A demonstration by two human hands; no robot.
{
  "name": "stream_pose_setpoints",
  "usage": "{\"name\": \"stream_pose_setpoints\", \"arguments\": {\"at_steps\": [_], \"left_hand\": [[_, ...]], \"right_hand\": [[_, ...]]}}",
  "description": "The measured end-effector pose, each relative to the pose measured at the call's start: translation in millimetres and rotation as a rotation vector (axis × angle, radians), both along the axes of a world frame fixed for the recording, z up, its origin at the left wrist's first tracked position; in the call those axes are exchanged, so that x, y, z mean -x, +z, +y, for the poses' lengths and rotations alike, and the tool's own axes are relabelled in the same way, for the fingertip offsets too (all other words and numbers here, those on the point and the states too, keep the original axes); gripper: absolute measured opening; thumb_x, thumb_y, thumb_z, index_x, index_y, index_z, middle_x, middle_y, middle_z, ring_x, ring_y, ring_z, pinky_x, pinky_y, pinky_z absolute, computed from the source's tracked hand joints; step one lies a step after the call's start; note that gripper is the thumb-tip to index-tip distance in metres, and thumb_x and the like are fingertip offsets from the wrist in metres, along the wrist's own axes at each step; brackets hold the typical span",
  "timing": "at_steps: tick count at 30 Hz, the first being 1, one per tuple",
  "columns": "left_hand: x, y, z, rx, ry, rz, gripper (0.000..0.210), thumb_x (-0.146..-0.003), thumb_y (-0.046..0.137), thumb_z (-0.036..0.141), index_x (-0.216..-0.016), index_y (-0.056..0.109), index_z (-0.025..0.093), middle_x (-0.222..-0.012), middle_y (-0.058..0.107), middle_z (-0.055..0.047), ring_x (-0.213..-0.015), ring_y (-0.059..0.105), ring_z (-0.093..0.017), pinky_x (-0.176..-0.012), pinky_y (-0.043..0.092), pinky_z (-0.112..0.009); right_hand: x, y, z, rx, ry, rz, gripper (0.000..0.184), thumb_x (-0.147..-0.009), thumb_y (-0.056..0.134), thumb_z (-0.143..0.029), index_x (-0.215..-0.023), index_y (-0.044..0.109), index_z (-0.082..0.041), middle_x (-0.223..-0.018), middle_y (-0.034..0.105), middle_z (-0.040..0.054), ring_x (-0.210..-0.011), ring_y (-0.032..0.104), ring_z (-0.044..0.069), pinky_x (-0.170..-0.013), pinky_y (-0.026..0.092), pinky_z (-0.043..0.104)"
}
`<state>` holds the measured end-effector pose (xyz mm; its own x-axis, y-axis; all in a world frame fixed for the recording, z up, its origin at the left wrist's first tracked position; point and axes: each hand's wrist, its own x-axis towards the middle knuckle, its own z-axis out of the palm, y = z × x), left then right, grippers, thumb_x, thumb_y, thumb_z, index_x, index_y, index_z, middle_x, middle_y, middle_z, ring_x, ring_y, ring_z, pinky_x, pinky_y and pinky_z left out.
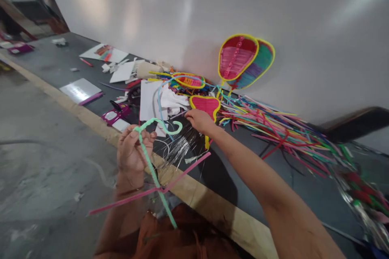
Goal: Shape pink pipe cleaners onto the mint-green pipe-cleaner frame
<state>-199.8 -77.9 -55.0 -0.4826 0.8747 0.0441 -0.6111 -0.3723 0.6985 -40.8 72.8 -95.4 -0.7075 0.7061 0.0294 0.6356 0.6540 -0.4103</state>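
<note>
Pinching the hooked green pipe cleaner (149,164) at its bend, left hand (132,145) holds it by the table edge (243,220); pink pipe cleaner (185,173) crosses its stem. Right hand (200,121) at the pink fan (205,104), fingertips bunched, grip unclear. Likely shaping; next move wants a steady left pinch.

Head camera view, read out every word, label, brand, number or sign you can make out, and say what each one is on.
No text can be read anywhere here.
Purple device: too small and blurred to tell whether its pale patch carries print.
Shiny white pad: glare hides any marks.
</note>
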Motion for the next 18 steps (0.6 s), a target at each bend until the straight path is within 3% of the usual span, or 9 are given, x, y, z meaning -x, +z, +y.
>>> {"name": "stream_pose_setpoints", "arguments": {"at_steps": [5,10,14,18], "left_hand": [[12,-6.9,-3,0.014,0.006,-0.012,0.018,-0.058,0.076,0.020,-0.069,0.062,0.016,-0.054,0.057,0.006,-0.045,0.047,-0.004,-0.062,0.052,-0.025],[16,-14.6,-4,0.054,-0.005,-0.009,0.018,-0.060,0.076,0.021,-0.065,0.059,0.016,-0.051,0.055,0.006,-0.045,0.047,-0.004,-0.062,0.052,-0.025],[16,-16.1,-2,0.083,-0.013,-0.010,0.018,-0.061,0.075,0.021,-0.063,0.057,0.017,-0.050,0.053,0.006,-0.044,0.047,-0.004,-0.061,0.051,-0.025],[20,-15.6,-4,0.077,0.013,-0.013,0.018,-0.060,0.075,0.023,-0.068,0.060,0.018,-0.052,0.054,0.007,-0.043,0.048,-0.004,-0.062,0.051,-0.025]], "right_hand": [[17,-8.9,16,-0.011,0.114,-0.099,0.027,-0.085,0.046,-0.013,-0.104,0.065,-0.021,-0.111,0.063,0.0072,-0.100,0.056,0.022,-0.080,0.043,0.030],[15,-5.9,16,0.002,0.290,-0.175,0.025,-0.079,0.057,-0.013,-0.100,0.067,-0.024,-0.111,0.063,0.0039,-0.108,0.049,0.021,-0.087,0.039,0.029],[13,-1.0,13,0.005,0.297,-0.225,0.019,-0.081,0.053,-0.013,-0.084,0.070,-0.020,-0.102,0.065,0.0084,-0.105,0.049,0.023,-0.083,0.039,0.030],[4,7.8,14,0.064,0.280,-0.271,0.014,-0.076,0.059,-0.016,-0.083,0.070,-0.023,-0.092,0.069,0.0034,-0.089,0.058,0.019,-0.073,0.041,0.025]]}}
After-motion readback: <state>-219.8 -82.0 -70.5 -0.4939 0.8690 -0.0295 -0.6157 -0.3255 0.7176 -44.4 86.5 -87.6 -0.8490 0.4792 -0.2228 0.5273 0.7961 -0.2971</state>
